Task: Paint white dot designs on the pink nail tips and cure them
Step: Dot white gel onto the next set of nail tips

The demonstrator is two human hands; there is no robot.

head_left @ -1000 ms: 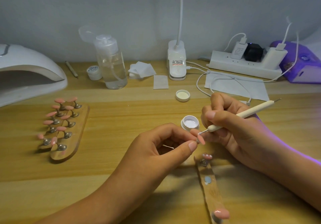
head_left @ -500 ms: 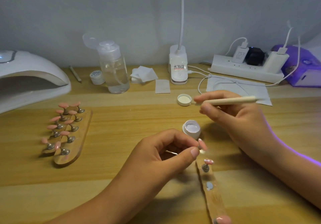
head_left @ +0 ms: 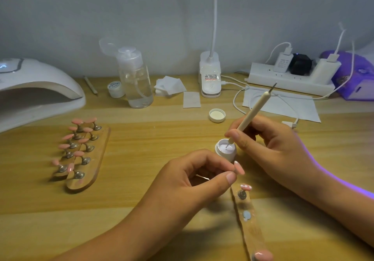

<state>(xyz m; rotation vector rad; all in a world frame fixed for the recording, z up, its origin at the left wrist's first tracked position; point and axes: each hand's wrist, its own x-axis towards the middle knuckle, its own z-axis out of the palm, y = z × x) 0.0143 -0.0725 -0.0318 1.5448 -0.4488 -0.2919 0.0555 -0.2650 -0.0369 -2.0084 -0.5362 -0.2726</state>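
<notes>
My left hand pinches a pink nail tip on its small stand, held just above the table. My right hand grips a white dotting pen, whose lower tip dips into the small open jar of white gel. Below the held tip lies a narrow wooden holder with a dotted pink tip at its top and another pink tip at its bottom. A wider wooden holder on the left carries several pink tips.
A white curing lamp sits at the far left. Along the back stand a pump bottle, a small jar, wipe pads, a desk lamp base and a power strip. The jar's lid lies nearby.
My right hand swung the pen away from the held nail tip, turned it upright and lowered its tip into the gel jar. My left hand kept holding the nail tip.
</notes>
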